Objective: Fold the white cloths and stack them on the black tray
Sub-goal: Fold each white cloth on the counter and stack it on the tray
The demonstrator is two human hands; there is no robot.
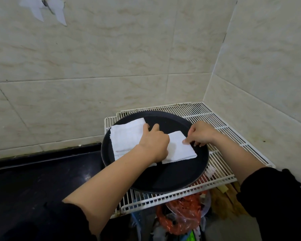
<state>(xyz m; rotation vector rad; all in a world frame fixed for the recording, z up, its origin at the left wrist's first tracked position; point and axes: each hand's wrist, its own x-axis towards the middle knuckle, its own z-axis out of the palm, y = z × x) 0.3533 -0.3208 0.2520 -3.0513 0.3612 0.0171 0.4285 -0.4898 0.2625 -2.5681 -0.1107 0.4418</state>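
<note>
On the black tray (172,178), the small folded cloth (179,152) lies just right of the larger white cloth (125,138). The right hand (201,133) pinches the small cloth's far right corner. The left hand (153,141) presses down across both cloths; I cannot tell whether it grips. Stacking likely means carrying the small cloth leftward.
</note>
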